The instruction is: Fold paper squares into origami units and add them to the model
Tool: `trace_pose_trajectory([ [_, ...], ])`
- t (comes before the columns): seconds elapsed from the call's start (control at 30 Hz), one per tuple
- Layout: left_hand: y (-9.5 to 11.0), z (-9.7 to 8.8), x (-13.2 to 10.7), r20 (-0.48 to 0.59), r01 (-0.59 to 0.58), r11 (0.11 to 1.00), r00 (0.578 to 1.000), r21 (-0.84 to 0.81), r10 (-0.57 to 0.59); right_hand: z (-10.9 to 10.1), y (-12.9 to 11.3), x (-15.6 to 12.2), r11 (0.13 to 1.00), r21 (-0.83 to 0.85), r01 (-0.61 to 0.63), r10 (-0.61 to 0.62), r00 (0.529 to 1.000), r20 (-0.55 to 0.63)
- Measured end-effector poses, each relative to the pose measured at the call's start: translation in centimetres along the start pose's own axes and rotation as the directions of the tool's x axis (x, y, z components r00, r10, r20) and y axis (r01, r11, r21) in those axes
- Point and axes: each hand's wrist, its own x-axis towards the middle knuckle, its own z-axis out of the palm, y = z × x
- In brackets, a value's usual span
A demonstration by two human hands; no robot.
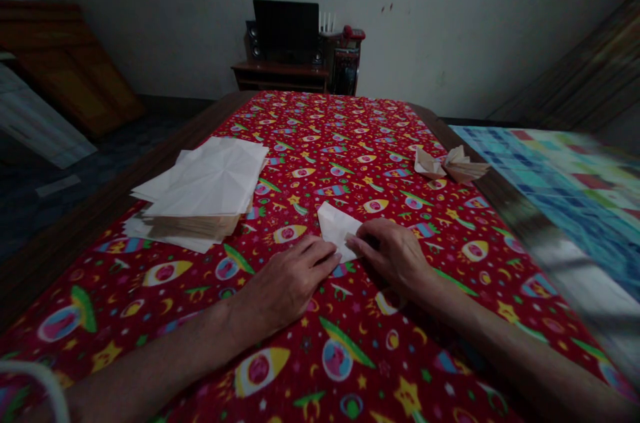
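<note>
Head view, looking down along a table: the fingers (320,258) of the left hand (287,284) are kept together, with their tips laid against the near edge of a small folded white paper (336,230). The fingers (367,243) of the right hand (393,256) are likewise kept together and are pressed to the right side of the paper. Only a narrow gap is left between the two hands. Whether the paper is pinched by either thumb cannot be told, as that spot is probably hidden by the fingers.

Both forearms are laid across a red rocket-print tablecloth (300,136), and open cloth is seen beyond the paper. To the left of the paper, a creased sheet (205,176) is placed on a stack of folded paper (193,226), just beyond the left hand. To the right of the paper and farther off, a folded paper figure (445,166) is set near the cloth's edge.

A dark wooden table edge (95,223) is seen well to the left of the paper. A blurred patterned bedcover (550,210) is seen well to the right. Far beyond the paper, past the table's end, a monitor (286,30) is placed on a low wooden stand (280,75) between two speakers, with a red telephone (353,33) beside it. A white cord (35,383) is caught in the lower-left corner of the view.
</note>
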Motion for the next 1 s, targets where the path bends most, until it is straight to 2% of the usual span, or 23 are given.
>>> trace_pose_trajectory([
  [0.27, 0.2, -0.1, -0.1, 0.010, -0.031, 0.998, 0.999, 0.055, 0.030, -0.1, 0.0, 0.0, 1.000, -0.017, 0.023, -0.023, 1.000, 0.005],
  [0.63, -0.2, 0.0, 0.0, 0.009, -0.058, 0.998, 0.998, -0.024, 0.058, -0.1, -0.3, -0.3, 0.999, -0.044, 0.033, -0.034, 0.999, -0.029],
  [0.77, -0.2, 0.0, -0.1, 0.024, -0.051, 0.998, 0.998, -0.048, 0.052, 0.0, -0.2, -0.3, 0.996, -0.069, 0.056, -0.061, 0.995, -0.075],
  [0.9, -0.2, -0.1, -0.1, 0.037, -0.042, 0.997, 0.998, -0.061, 0.044, -0.2, -0.2, -0.5, 0.974, -0.157, 0.166, -0.192, 0.968, -0.165],
  [1.0, -0.2, -0.1, 0.0, 0.042, -0.035, 0.997, 0.998, -0.076, 0.039, -0.4, -0.8, -1.2, 0.916, -0.195, 0.352, -0.380, 0.915, -0.134],
])
